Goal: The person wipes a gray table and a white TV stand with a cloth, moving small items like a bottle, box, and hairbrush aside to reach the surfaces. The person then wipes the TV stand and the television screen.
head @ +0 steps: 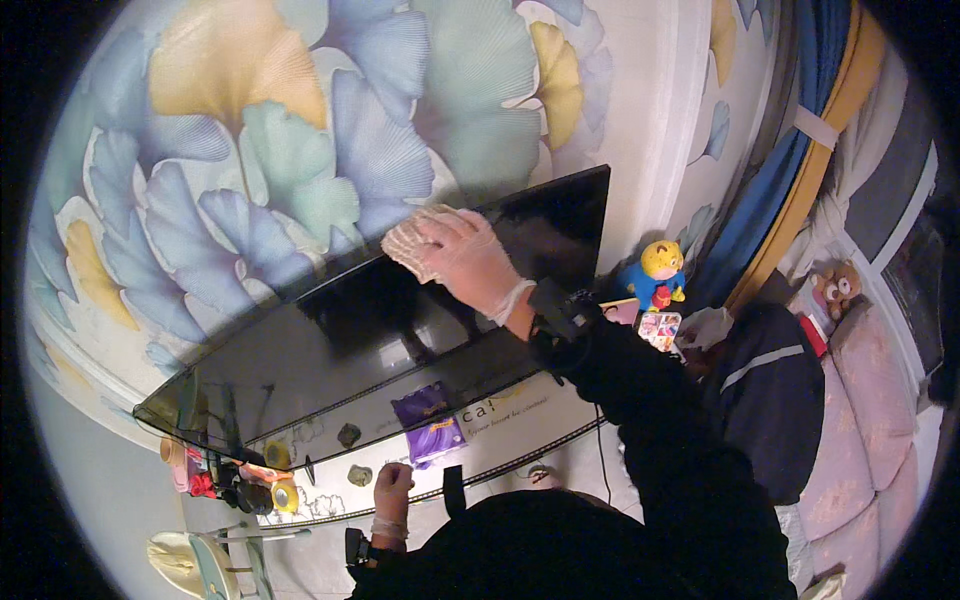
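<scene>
My right hand (469, 262), in a thin clear glove, presses a beige striped cloth (411, 244) against the top edge of a large flat-screen television (360, 330). The dark screen mirrors the things below it. Lower down, my left hand (391, 491), also gloved, is loosely curled in front of the printed cover of the TV stand (517, 442); whether its fingers are fully closed is unclear, and no object shows in it. A purple packet (435, 439) lies on the cover near the screen, with a small dark stone-like object (360, 475) to its left.
Yellow tape rolls (285, 496) and small dark items crowd the stand's left end. A blue and yellow toy figure (658, 274) stands beyond the television's right side. Another person, in dark clothing (776, 397), is by the pink sofa (855, 420). A child's seat (214, 566) is at lower left.
</scene>
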`<state>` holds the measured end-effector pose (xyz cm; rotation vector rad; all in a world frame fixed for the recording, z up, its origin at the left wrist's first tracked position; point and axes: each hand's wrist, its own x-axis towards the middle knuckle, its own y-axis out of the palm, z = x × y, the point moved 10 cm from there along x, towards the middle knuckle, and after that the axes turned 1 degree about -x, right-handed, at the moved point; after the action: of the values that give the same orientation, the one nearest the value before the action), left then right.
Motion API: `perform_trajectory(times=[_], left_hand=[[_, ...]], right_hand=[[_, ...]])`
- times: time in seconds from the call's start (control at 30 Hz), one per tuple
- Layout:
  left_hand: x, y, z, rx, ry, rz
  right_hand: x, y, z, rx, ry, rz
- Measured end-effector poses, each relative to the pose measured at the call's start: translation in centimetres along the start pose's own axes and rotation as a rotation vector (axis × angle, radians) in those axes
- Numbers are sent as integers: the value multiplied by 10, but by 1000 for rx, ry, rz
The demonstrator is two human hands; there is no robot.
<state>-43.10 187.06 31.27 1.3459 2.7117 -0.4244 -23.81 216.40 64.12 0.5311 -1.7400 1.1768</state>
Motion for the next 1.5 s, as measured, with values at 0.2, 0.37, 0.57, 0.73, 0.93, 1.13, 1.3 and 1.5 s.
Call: perform_trajectory(times=[0.2, 0.37, 0.57, 0.73, 0.93, 1.13, 1.3, 1.5], left_hand=[[3, 28, -9, 37, -29, -37], [3, 62, -18, 90, -46, 21], [13, 77, -38, 211, 57, 23], [3, 52, -13, 230, 8, -61], [-22, 36, 16, 190, -129, -68], [-36, 43, 0, 420, -106, -101], [-49, 38, 6, 504, -127, -71], [-69, -10, 22, 238, -137, -238]], right_hand=[[-46, -40, -129, -110, -48, 78], [-77, -94, -224, 16, 296, -101], [-130, -72, -255, 207, 566, -376], [-245, -6, -268, 337, 1129, -391], [-378, 91, -247, 757, 1338, -191], [-415, 81, -257, 518, 1330, -150], [-342, 36, -310, 178, 1107, -226], [-209, -16, -318, -498, 739, -260]])
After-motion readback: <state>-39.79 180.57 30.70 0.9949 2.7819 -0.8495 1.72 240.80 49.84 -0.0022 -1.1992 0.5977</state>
